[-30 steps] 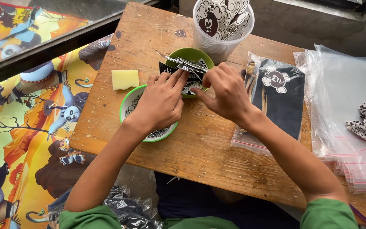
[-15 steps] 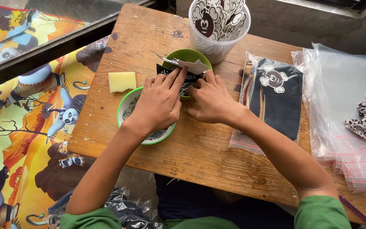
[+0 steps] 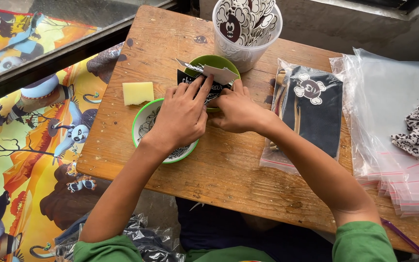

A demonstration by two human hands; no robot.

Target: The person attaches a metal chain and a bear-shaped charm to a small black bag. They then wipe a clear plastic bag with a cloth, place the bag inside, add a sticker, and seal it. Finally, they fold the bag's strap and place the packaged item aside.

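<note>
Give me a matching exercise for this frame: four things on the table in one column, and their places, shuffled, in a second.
Things:
1. yellow sponge
2. clear cup of stickers
3. spotted cloth
4. white bowl with green rim

Places:
A. on the stack of clear bags at the right
B. under the left hand
C. at the table's far edge, beyond both hands
D. left of the left hand, on bare wood

Pairs: 1-D, 2-C, 3-A, 4-B

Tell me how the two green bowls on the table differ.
The far green bowl is solid green inside and sits beyond the hands; the near green-rimmed bowl has a white patterned inside. The left hand covers much of the near bowl, while a black card and white card overlap the far one. Both are round and rest on the wooden table.
</note>
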